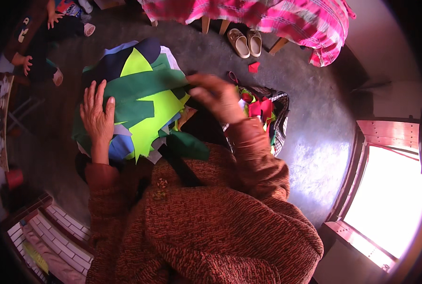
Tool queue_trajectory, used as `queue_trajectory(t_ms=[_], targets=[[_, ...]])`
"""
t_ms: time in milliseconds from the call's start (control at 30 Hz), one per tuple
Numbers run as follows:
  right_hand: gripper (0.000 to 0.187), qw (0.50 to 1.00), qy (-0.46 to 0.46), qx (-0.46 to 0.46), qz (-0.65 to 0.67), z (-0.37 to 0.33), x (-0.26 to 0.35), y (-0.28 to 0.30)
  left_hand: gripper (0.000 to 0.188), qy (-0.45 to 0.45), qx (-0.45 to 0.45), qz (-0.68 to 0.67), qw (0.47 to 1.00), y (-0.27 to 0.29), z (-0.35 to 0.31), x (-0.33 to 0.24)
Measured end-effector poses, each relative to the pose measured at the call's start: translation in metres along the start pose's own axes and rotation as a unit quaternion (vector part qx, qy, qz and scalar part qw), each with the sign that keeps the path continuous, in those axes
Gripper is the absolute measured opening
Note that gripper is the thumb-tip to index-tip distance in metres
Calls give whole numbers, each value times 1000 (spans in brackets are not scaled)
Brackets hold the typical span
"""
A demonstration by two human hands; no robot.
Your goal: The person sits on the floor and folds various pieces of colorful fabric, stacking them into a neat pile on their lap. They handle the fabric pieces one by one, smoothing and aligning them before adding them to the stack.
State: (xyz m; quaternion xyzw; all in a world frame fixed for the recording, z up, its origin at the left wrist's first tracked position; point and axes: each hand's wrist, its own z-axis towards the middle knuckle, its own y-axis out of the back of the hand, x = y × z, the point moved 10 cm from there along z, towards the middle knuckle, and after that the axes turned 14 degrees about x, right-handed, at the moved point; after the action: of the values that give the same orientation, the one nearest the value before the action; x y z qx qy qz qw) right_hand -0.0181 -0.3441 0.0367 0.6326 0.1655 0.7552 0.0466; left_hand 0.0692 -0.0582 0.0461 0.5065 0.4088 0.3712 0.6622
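Observation:
A pile of fabric pieces in dark green, lime, blue and navy spreads in front of me. Across its top lies a long dark green fabric piece (147, 84). My left hand (97, 113) rests flat at that piece's left end, fingers spread and holding nothing. Beneath the green, a jagged lime piece (156, 118) shows. My right hand (218, 97) hovers by the green piece's right end, with its fingers smeared by motion. Whether it touches the cloth cannot be made out. Close to my lap lies another dark green piece (188, 144).
A checked bag (281, 116) of red, lime and white scraps stands right of my right forearm. Beyond are beige clogs (245, 43), a red scrap (254, 67) on the floor and a pink plaid cloth (286, 21). Another person's hands (26, 64) show at the far left.

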Motion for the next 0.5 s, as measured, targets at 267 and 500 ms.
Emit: queue_trajectory(t_ms=[267,500], targets=[[20,925,-290,-237,-69,-235,-232,126,49,-20,3,2,1000,-3,2,-3],[48,894,-415,-114,-128,-262,-339,61,46,-6,22,35,999,1,1,-6]])
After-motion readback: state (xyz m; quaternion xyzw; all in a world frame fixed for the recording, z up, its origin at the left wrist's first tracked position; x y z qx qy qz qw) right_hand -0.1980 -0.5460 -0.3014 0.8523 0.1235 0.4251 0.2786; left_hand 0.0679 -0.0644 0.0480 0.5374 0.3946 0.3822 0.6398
